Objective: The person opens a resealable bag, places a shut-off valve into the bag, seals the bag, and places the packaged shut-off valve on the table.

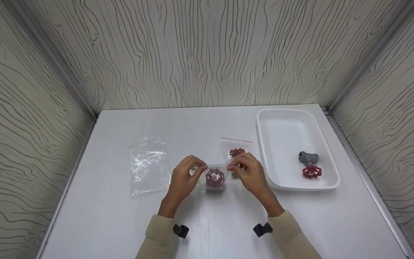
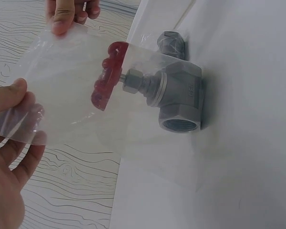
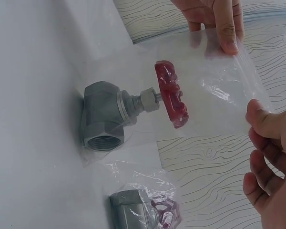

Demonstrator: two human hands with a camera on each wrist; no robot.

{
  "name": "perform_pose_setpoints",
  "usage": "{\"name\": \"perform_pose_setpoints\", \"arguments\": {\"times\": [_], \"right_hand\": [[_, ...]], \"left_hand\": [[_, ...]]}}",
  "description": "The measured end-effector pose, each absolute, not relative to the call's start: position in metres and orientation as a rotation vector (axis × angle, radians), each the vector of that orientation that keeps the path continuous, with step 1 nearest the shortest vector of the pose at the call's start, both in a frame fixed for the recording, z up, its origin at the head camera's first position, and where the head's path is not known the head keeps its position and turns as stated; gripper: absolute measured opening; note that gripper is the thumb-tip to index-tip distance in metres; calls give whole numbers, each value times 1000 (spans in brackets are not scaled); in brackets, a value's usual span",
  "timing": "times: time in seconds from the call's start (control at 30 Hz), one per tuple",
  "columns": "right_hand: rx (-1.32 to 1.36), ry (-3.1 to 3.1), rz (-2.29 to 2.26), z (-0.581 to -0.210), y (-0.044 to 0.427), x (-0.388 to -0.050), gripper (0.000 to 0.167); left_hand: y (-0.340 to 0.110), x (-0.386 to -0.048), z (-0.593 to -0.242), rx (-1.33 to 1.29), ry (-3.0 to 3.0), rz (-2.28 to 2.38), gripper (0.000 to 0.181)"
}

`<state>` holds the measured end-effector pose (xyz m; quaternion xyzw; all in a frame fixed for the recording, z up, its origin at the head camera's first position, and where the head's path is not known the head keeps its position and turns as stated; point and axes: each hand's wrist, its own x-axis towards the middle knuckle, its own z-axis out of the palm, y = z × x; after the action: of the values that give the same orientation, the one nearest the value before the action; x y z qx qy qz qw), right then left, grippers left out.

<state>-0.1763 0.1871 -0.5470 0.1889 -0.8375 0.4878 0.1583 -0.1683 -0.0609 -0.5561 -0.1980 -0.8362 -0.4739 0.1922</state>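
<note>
A clear plastic bag [image 2: 62, 90] stands upright on the table with a grey gate valve [image 3: 102, 112] inside it. The valve's red handwheel [image 1: 215, 177] is at the top. At one upper corner of the bag, my left hand [image 1: 185, 174] pinches the film between thumb and fingers. My right hand [image 1: 251, 172] pinches the opposite upper corner, so the bag's top edge is stretched between the two hands. Just beyond the right hand lies a second bagged valve [image 3: 131, 207], its red wheel [image 1: 237, 151] partly covered by that hand in the head view.
To the right, a white tray [image 1: 282, 126] holds an unbagged grey valve [image 1: 309, 158] with a red wheel. A flat, crinkled clear bag [image 1: 149, 169] lies on the white table left of the hands. Wood-patterned panels [image 1: 207, 54] enclose the back and sides.
</note>
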Motion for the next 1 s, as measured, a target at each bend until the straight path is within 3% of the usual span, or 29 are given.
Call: {"name": "perform_pose_setpoints", "arguments": {"times": [0.37,0.73,0.87,1.0], "right_hand": [[524,-2391,1498,-555,188,-177,11],[406,-2743,1755,-593,182,-161,80],[428,-2798,1786,-611,175,-157,88],[394,-2780,1794,-618,169,-156,83]], "left_hand": [[-62,-169,-558,-553,-2341,-1340,11],[-64,-169,-557,-559,-2350,-1418,5],[-64,-168,-556,-584,-2348,-1415,5],[-64,-169,-558,-587,-2348,-1408,7]]}}
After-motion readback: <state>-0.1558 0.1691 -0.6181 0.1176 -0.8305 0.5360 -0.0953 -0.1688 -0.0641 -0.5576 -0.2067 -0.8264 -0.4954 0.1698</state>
